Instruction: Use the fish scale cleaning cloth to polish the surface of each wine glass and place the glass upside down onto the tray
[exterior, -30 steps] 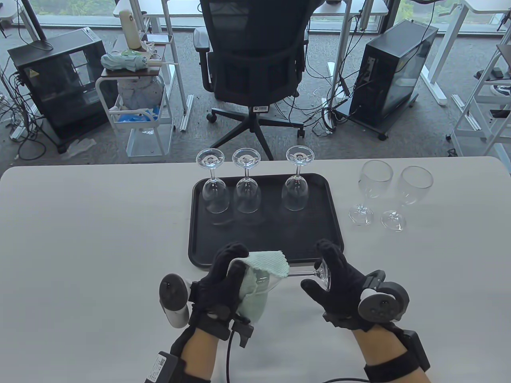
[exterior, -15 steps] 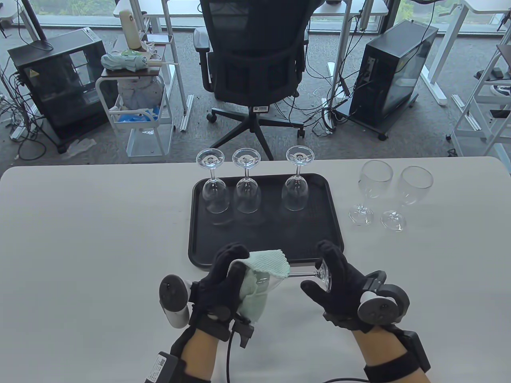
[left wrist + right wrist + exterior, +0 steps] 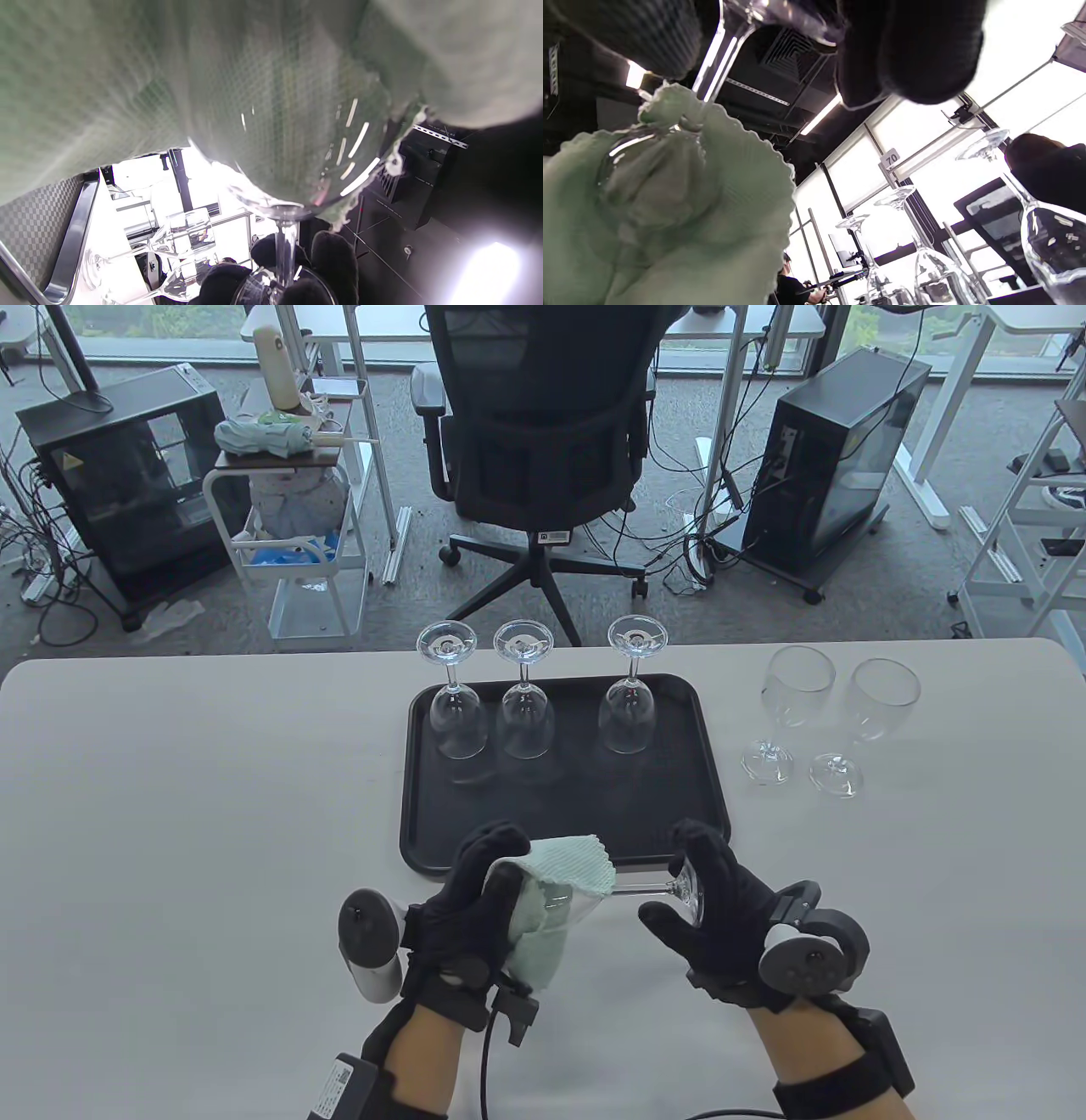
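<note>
Left hand (image 3: 471, 899) grips the bowl of a wine glass (image 3: 585, 891) through the pale green fish scale cleaning cloth (image 3: 551, 903), fingers curled round it. Right hand (image 3: 721, 912) pinches the foot of the same glass, which lies sideways above the table (image 3: 170, 814), just in front of the black tray (image 3: 679, 797).

Progress: three polished glasses (image 3: 526, 712) stand upside down along the tray's far side. Two upright glasses (image 3: 836, 721) wait on the table to the tray's right, untouched. By my judgement the fourth of six is under polish, so roughly half remains.

Against the earlier frames, no material change: both hands and the glass hold the same position, with only a slight shift at the right wrist.
</note>
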Tool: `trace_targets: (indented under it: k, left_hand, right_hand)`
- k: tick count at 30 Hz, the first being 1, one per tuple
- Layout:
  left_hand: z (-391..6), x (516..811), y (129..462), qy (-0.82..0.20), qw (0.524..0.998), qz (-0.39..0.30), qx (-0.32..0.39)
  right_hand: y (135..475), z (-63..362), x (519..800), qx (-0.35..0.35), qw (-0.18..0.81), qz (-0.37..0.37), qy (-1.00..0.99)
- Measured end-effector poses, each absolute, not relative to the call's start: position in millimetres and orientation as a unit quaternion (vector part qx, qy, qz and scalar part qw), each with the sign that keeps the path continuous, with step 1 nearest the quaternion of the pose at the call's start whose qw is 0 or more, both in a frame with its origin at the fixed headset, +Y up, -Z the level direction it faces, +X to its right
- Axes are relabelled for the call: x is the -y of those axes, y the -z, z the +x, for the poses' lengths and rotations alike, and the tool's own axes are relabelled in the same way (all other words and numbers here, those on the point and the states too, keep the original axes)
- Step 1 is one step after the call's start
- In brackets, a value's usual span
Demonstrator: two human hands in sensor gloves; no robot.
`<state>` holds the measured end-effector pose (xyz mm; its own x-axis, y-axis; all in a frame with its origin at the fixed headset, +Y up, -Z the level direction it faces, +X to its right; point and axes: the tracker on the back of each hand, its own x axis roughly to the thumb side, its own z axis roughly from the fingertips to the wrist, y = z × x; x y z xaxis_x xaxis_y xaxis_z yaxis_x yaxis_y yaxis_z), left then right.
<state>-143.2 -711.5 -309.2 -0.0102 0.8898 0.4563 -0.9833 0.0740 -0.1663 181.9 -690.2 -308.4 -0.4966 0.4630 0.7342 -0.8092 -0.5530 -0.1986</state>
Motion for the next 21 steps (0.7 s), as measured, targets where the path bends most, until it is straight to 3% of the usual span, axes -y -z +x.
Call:
trace_targets:
  k: [3, 4, 5, 9, 11, 13, 16, 19, 20, 21]
  left_hand:
    - [-143, 709, 308, -0.654, 0.704, 0.128, 0.245]
    - [-144, 708, 307, -0.642, 0.711, 0.145, 0.245]
    - [-146, 708, 307, -0.637, 0.716, 0.156, 0.239]
    - [-147, 709, 309, -0.644, 0.716, 0.141, 0.229]
    - [-147, 712, 310, -0.674, 0.695, 0.11, 0.225]
    - [-146, 713, 311, -0.68, 0.69, 0.103, 0.226]
    - [-145, 710, 308, -0.669, 0.697, 0.116, 0.23]
    - [-145, 706, 306, -0.644, 0.712, 0.148, 0.238]
    - [-146, 707, 306, -0.637, 0.718, 0.15, 0.237]
    - [-147, 708, 307, -0.642, 0.715, 0.148, 0.234]
  right_hand:
    - [316, 182, 697, 0.173, 0.487, 0.259, -0.816]
    - [318, 181, 701, 0.1, 0.533, 0.236, -0.806]
    - [319, 181, 702, 0.08, 0.545, 0.25, -0.796]
    - [314, 181, 695, 0.202, 0.415, 0.299, -0.835]
    - [309, 180, 691, 0.266, 0.334, 0.335, -0.84]
    - [305, 180, 688, 0.301, 0.315, 0.344, -0.832]
    - [309, 180, 691, 0.258, 0.403, 0.312, -0.821]
    - [319, 182, 698, 0.107, 0.526, 0.24, -0.809]
    - [319, 182, 699, 0.074, 0.539, 0.246, -0.802]
    - [319, 183, 699, 0.089, 0.525, 0.257, -0.807]
